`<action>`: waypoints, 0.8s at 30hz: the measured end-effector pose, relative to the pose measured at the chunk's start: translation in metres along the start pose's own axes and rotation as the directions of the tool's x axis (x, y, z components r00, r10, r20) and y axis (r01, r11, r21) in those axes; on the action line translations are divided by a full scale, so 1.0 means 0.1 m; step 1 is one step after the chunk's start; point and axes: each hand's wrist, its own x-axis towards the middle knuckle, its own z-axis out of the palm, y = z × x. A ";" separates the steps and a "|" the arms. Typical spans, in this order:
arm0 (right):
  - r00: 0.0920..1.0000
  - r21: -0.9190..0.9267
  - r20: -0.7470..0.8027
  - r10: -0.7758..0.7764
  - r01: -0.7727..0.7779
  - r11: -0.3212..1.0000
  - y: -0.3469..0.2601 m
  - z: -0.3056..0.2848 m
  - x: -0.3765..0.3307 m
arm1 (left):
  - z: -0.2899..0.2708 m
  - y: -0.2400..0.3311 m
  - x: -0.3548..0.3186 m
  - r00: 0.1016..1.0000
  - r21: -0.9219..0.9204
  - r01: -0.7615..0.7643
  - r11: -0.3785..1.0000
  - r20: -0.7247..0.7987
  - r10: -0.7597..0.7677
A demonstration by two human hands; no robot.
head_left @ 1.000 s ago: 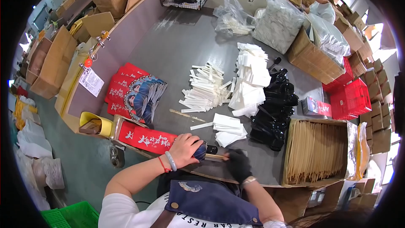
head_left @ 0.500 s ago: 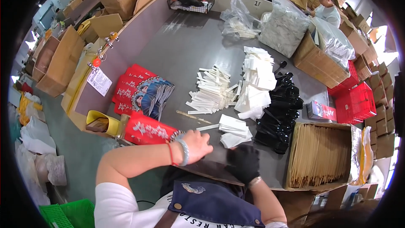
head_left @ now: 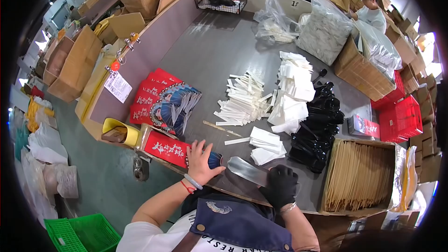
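My left hand (head_left: 201, 164) lies with fingers spread over the right end of a red printed paper sleeve (head_left: 167, 149), whose blue end shows past the fingers. The sleeve rests at the table's near edge, by a wooden holder. In a black glove, my right hand (head_left: 281, 186) is closed around the right end of a long, shiny, see-through piece with a rounded tip (head_left: 246, 170); its exact kind is unclear. Just beyond that piece is a small stack of white paper packets (head_left: 267, 145). Fanned red sleeves with blue ends (head_left: 156, 97) lie beyond my left hand.
White narrow strips (head_left: 242, 100), white packets (head_left: 295, 86) and black-wrapped spoons (head_left: 317, 130) lie in piles mid-table. At right stand a carton of wooden sticks (head_left: 358, 175) and a red basket (head_left: 400, 120). A yellow container (head_left: 121, 130) sits left. Another person (head_left: 371, 11) is at far right.
My left hand has turned and spread its fingers on the sleeve, which lies flatter. The shiny piece is now plainly visible in my right hand. The view has shifted slightly.
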 end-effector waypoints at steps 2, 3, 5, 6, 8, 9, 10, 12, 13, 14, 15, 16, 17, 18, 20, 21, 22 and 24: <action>0.999 -0.014 0.033 0.003 -0.003 1.000 -0.02 -0.02 0.01 | 0.06 -0.06 0.01 1.000 -0.076 -0.012 0.997 -0.017 0.011; 0.999 -0.029 0.046 -0.003 0.005 1.000 -0.03 -0.05 0.02 | 0.07 -0.09 0.01 0.999 -0.145 -0.027 0.989 -0.038 0.022; 0.998 -0.045 0.055 -0.007 0.010 0.999 -0.03 -0.04 0.03 | 0.06 -0.09 0.01 0.999 -0.163 -0.027 0.986 -0.030 0.022; 0.999 -0.013 0.042 -0.035 0.035 0.999 -0.01 0.02 0.03 | 0.06 -0.10 0.02 1.000 -0.178 -0.025 0.984 -0.023 0.021; 0.998 0.021 0.030 -0.058 0.057 0.998 -0.01 0.12 0.03 | 0.05 -0.09 0.01 1.000 -0.179 -0.021 0.984 -0.020 0.018; 0.995 0.073 0.019 -0.097 0.096 0.993 -0.03 0.19 0.06 | 0.05 -0.09 0.01 1.000 -0.180 -0.016 0.984 -0.019 0.013; 0.990 0.127 0.009 -0.142 0.139 0.982 -0.09 0.24 0.08 | 0.03 -0.09 0.00 1.000 -0.178 -0.013 0.984 -0.018 0.010; 0.988 0.178 0.075 -0.134 0.119 0.977 -0.31 0.34 0.25 | -0.01 -0.02 0.04 0.999 -0.135 -0.002 0.991 0.053 0.009; 0.987 0.219 -0.008 -0.159 0.157 0.963 -0.39 0.45 0.30 | -0.03 0.00 0.05 0.999 -0.139 -0.014 0.990 0.050 0.022; 0.979 0.256 -0.096 -0.180 0.199 0.946 -0.45 0.49 0.33 | -0.06 0.01 0.06 0.995 -0.105 -0.038 0.994 0.083 0.047; 0.980 0.252 -0.106 -0.168 0.190 0.949 -0.41 0.49 0.32 | -0.06 0.02 0.08 0.990 -0.073 -0.064 0.995 0.118 0.072; 0.976 0.337 -0.125 -0.175 0.208 0.918 -0.36 0.47 0.33 | -0.08 0.02 0.14 0.990 -0.071 -0.072 0.995 0.114 0.079; 0.973 0.418 -0.144 -0.179 0.224 0.880 -0.30 0.44 0.32 | -0.09 0.04 0.24 0.979 -0.084 -0.164 0.983 0.111 0.173; 0.966 0.318 -0.217 -0.141 0.207 0.925 -0.20 0.39 0.28 | -0.09 0.06 0.36 0.958 -0.098 -0.255 0.962 0.110 0.265; 0.961 0.423 -0.258 0.099 0.021 0.906 0.21 0.38 0.15 | 0.03 0.16 0.62 0.952 -0.146 -0.293 0.945 0.050 0.303; 0.945 0.395 -0.272 0.179 -0.060 0.917 0.42 0.30 0.10 | 0.09 0.22 0.74 0.958 -0.074 -0.254 0.964 0.116 0.261; 0.909 0.352 -0.356 0.216 -0.084 0.932 0.59 0.13 0.02 | 0.12 0.22 0.84 0.962 0.006 -0.210 0.978 0.177 0.206; 0.830 0.509 -0.377 0.411 -0.185 0.841 1.24 0.15 -0.22 | 0.20 0.24 1.03 0.951 0.080 -0.168 0.983 0.274 0.140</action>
